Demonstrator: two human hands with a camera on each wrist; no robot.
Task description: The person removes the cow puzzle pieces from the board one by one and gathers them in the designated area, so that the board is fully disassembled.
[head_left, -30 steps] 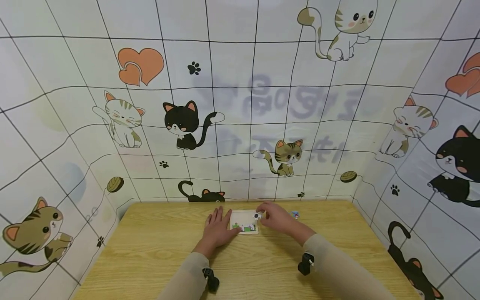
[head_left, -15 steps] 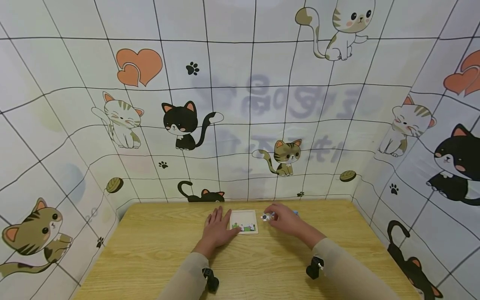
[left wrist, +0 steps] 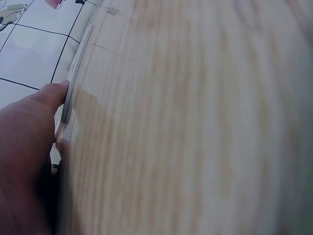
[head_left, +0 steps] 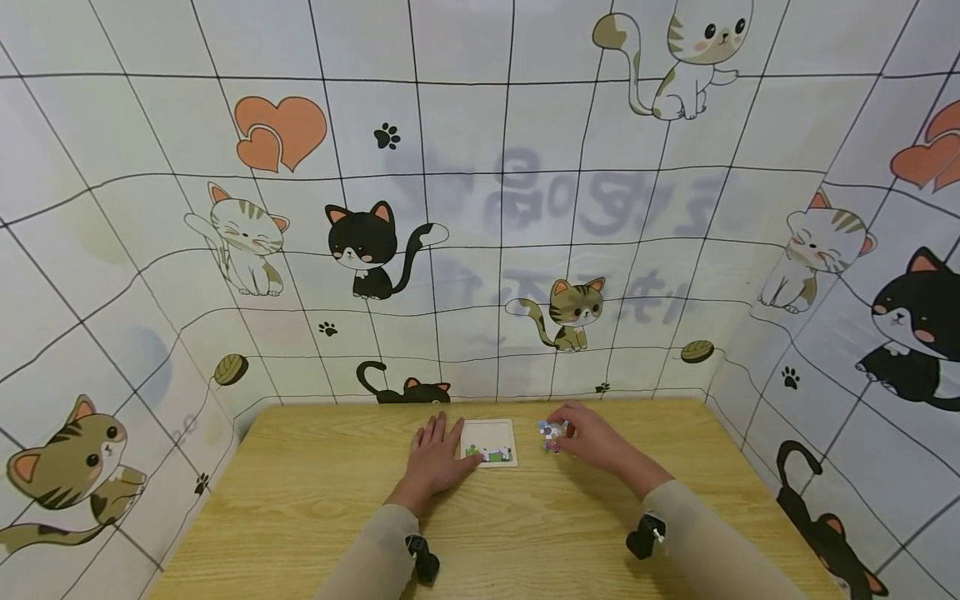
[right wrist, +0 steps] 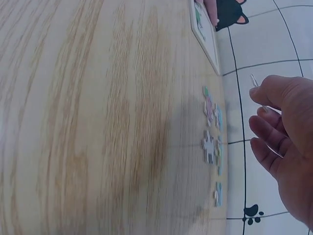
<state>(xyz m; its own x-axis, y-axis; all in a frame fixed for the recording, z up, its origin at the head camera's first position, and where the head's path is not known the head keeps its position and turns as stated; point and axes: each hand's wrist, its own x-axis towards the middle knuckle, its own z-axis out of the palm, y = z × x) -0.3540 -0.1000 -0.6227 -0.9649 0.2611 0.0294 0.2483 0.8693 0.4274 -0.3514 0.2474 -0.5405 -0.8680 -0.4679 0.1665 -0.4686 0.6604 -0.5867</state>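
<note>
A shallow jigsaw tray [head_left: 487, 433] lies near the table's far edge, with a row of joined green-and-white puzzle pieces [head_left: 495, 456] along its near side. My left hand [head_left: 433, 457] rests flat at the tray's left, its thumb reaching onto the near left corner. To the right of the tray, my right hand [head_left: 594, 437] pinches a puzzle piece [right wrist: 254, 80] between thumb and finger, held above the table. Several loose puzzle pieces [right wrist: 208, 146] lie beneath that hand; in the head view its fingers partly cover them.
The wooden table [head_left: 337, 483] runs back to a white cloth wall [head_left: 465, 200] printed with cats and grid lines. Similar cloth closes off both sides. A small black camera is worn on each wrist.
My right hand has moved right, from the tray's right edge to over the loose pieces, still pinching the puzzle piece. My left hand has stayed in place on the tray.
</note>
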